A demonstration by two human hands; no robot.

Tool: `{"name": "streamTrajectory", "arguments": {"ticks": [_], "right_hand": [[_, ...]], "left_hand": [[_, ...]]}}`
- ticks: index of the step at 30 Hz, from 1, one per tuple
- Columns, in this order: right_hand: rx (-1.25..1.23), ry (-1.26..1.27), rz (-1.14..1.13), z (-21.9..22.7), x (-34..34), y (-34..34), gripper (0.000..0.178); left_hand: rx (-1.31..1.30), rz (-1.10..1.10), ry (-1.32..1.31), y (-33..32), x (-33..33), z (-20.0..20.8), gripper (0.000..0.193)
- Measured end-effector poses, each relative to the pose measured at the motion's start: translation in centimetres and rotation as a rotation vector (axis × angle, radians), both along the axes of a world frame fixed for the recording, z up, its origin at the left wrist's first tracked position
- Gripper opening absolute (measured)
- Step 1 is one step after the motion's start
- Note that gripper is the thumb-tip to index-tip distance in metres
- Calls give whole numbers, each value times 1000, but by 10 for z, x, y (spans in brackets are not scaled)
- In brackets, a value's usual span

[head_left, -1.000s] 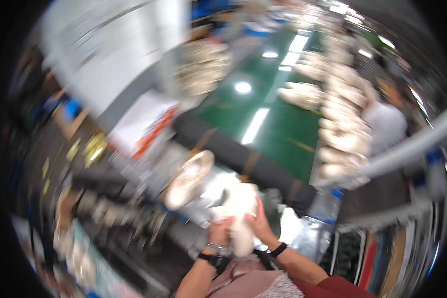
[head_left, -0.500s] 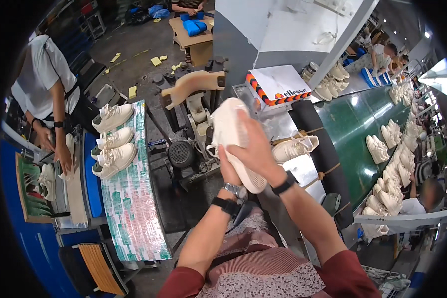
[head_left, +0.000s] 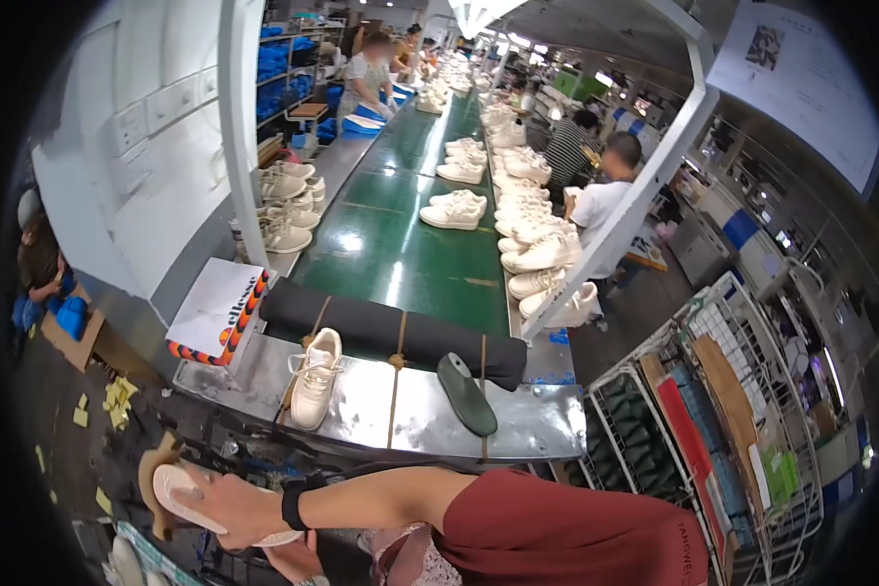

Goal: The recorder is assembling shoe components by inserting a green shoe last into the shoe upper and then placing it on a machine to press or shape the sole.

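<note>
At the lower left, my right hand [head_left: 232,505] lies over a cream sneaker [head_left: 174,491] and grips it, with the sole facing up. My left hand [head_left: 293,559] closes on the shoe's near end, and its fingers are partly hidden. Just beyond the shoe's far end is the tan curved pad [head_left: 156,485] of a machine. On the metal table ahead stands a single cream sneaker [head_left: 316,381] with laces. To its right rests a dark green shoe form [head_left: 467,396].
A black padded roll [head_left: 430,342] crosses the table in front of a green conveyor [head_left: 361,264] with several cream sneakers. At left sits a white shoebox [head_left: 215,311]. A white post [head_left: 620,205] and wire rack [head_left: 689,410] stand at right. Other people work along the line.
My view has swung to the right, toward the conveyor. The held sneaker and both hands now appear at the lower left, and my right forearm lies across the bottom.
</note>
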State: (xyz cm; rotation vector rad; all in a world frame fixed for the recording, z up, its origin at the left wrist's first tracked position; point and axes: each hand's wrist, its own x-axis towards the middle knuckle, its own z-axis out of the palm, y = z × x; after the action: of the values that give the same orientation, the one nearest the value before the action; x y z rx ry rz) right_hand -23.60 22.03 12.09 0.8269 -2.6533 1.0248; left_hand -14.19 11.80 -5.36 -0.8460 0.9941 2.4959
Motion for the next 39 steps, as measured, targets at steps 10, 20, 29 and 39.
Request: {"name": "streamTrajectory", "arguments": {"ticks": [10,20,29,39], "right_hand": [[-41,39,-16,-5,14,-13,104],[-260,139,-131,-8,58,-2,97],[-1444,-1507,388,-56,45,4,88],[-1421,-1445,358,-53,11,-26,68]], "left_hand": [[243,-9,57,5,-28,30,73],[258,76,116,-18,-1,44,72],[136,242,48,-104,78,51,71],[-658,-641,-300,-170,160,52,36]]}}
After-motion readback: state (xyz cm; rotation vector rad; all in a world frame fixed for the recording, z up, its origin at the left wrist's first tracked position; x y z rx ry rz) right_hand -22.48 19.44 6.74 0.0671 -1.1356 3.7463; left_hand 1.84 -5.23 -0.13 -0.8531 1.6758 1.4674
